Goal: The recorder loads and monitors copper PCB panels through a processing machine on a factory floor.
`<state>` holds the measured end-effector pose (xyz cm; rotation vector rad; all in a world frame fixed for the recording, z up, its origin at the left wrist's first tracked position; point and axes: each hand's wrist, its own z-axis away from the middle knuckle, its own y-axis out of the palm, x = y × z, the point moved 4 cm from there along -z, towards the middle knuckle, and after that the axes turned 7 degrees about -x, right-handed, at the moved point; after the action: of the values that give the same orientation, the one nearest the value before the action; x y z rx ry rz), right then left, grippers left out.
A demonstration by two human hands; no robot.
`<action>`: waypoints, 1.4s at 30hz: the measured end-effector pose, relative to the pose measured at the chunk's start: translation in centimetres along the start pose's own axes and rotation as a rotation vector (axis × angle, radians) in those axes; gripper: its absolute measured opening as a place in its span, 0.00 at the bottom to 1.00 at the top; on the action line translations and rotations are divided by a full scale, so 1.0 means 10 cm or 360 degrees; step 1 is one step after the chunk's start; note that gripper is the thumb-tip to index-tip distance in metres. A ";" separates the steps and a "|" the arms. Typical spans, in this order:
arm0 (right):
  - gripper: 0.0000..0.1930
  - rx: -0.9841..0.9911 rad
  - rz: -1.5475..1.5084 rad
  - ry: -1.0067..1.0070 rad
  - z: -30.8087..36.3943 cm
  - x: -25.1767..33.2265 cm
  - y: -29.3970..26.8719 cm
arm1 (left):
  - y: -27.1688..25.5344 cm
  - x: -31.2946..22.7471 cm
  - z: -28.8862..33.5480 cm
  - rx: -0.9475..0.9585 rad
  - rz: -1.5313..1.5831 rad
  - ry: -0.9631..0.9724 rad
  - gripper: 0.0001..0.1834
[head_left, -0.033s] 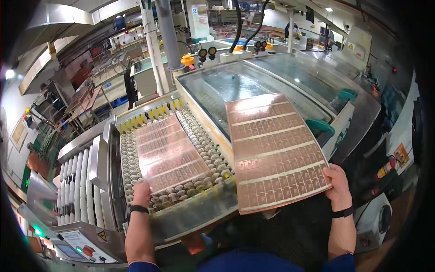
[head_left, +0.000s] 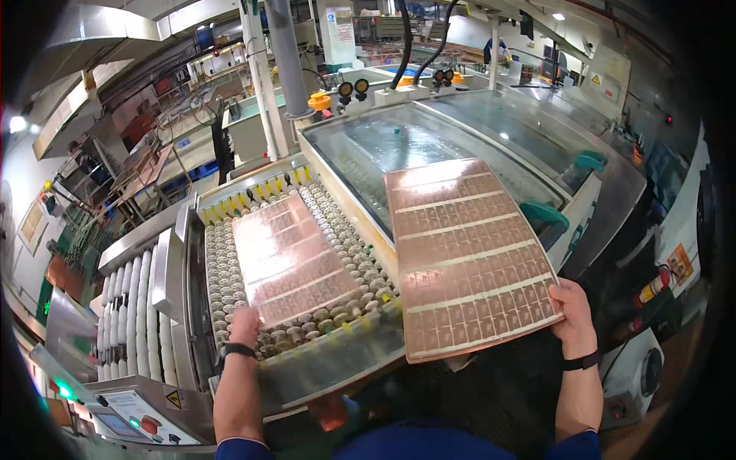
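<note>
A thin copper panel [head_left: 295,249], patterned with rows of small rectangles, lies on the wheeled roller conveyor [head_left: 222,268] to the left. My left hand [head_left: 245,328] is closed at its near left corner and seems to pinch it; the fingertips are partly hidden. In front of me on the right, my right hand [head_left: 573,308] grips the near right corner of a larger-looking copper circuit panel [head_left: 471,261] with pale stripes across it. This panel slants up, its far end over the glass-covered tank. Whether it is one sheet or a stack, I cannot tell.
A clear-lidded tank [head_left: 360,142] with a green handle [head_left: 544,216] adjoins the conveyor. White rollers [head_left: 142,307] and a control panel [head_left: 134,418] with a red button stand at left. Pressure gauges [head_left: 353,90] and a grey pipe rise behind. A fire extinguisher [head_left: 653,286] is at far right.
The copper panel on the rollers and my left hand have shifted very slightly to the right, and the glare on that panel is brighter. My right hand keeps its grip.
</note>
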<state>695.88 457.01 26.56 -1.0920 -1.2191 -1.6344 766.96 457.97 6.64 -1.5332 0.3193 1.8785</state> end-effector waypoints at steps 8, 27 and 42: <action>0.16 -0.0157 -0.0145 0.0026 0.02 -0.01 0.17 | 1.56 0.05 -0.23 0.0405 -0.2256 0.1835 0.09; 0.17 -0.0135 -0.0169 -0.0020 0.13 -0.01 0.20 | 1.81 -0.52 0.93 0.0705 -0.1701 0.1429 0.45; 0.13 -0.0023 -0.0188 0.0028 0.10 -0.08 0.11 | 1.88 -1.29 2.84 0.1368 0.0463 -0.0193 0.17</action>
<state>697.36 457.85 26.30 -1.0289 -1.2831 -1.7403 734.11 456.05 22.26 -0.8079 1.1647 1.6747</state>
